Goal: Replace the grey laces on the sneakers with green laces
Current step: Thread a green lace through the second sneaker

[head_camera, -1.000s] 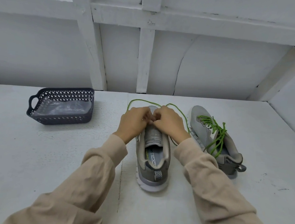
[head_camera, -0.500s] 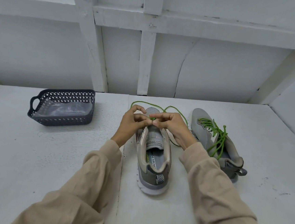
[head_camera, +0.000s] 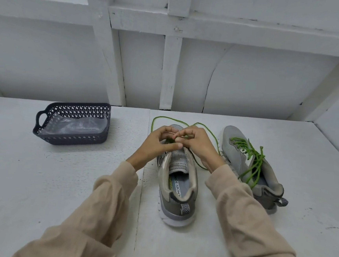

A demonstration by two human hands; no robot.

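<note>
A grey sneaker (head_camera: 177, 190) stands in the middle of the white table, heel toward me. Both hands meet over its front eyelets. My left hand (head_camera: 159, 143) and my right hand (head_camera: 196, 143) each pinch the green lace (head_camera: 209, 131), which loops out past the toe on both sides. The eyelets themselves are hidden behind my fingers. To the right lies the second grey sneaker (head_camera: 251, 166), laced with a green lace (head_camera: 252, 158) whose loose ends hang over its opening.
A dark perforated basket (head_camera: 71, 138) holding clear plastic sits at the back left of the table. A white panelled wall (head_camera: 170, 67) closes the far edge. The table's right edge runs near the second sneaker.
Both hands have lifted slightly off the shoe's front and now pinch the lace between fingertips; the lace loops beyond the toe have shifted a little.
</note>
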